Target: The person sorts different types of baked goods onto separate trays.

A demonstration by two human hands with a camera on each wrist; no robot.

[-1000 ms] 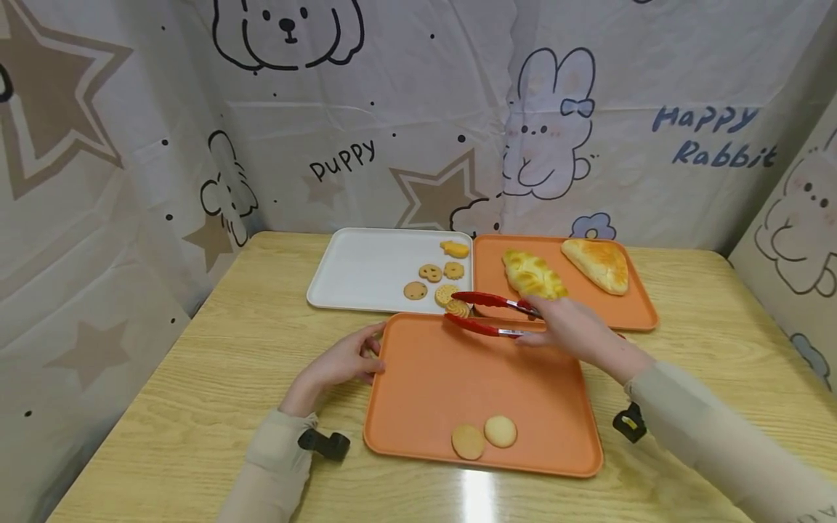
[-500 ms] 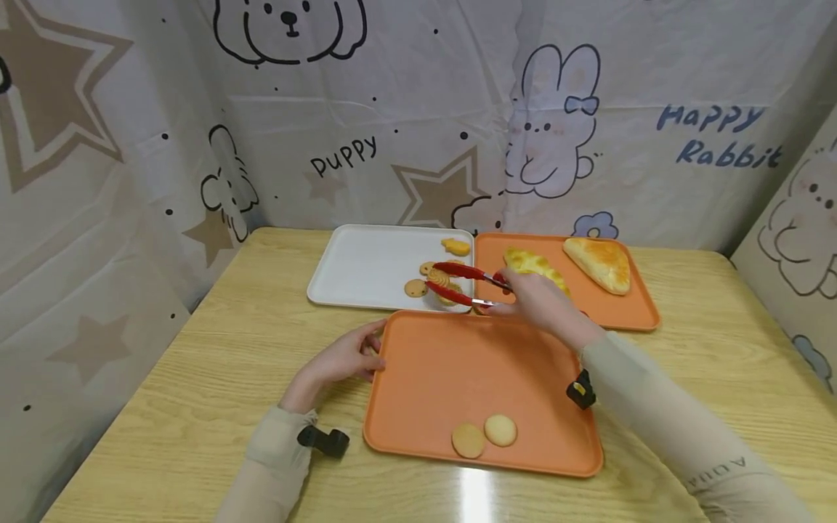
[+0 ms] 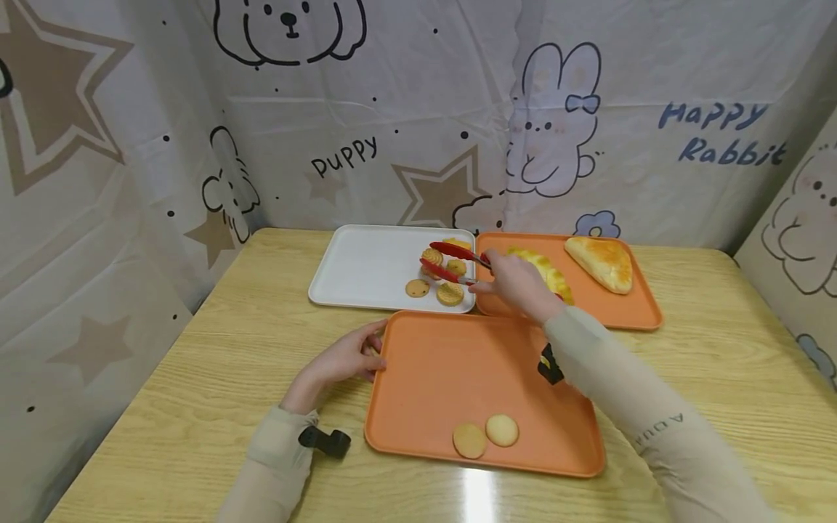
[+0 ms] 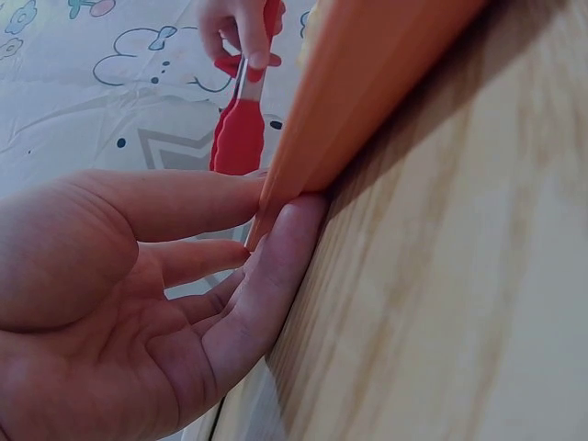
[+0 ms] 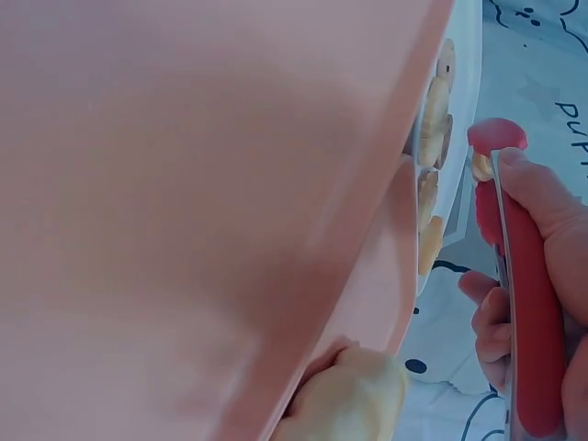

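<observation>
Tongs [image 3: 454, 261], red with metal arms, pinch a ridged round cookie [image 3: 432, 257] over the white tray [image 3: 356, 270] at the table's far edge, gripped by the right hand [image 3: 516, 285]. Only the left wrist view shows the left hand [image 4: 138, 303], fingers straight, touching the near orange tray [image 4: 367, 83] at its rim.

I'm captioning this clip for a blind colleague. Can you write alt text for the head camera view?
A person's right hand holds red tongs gripping a swirl cookie above a white tray of cookies, while the left hand touches the edge of a near orange tray holding two round biscuits. A far orange tray holds two pastries.
</observation>
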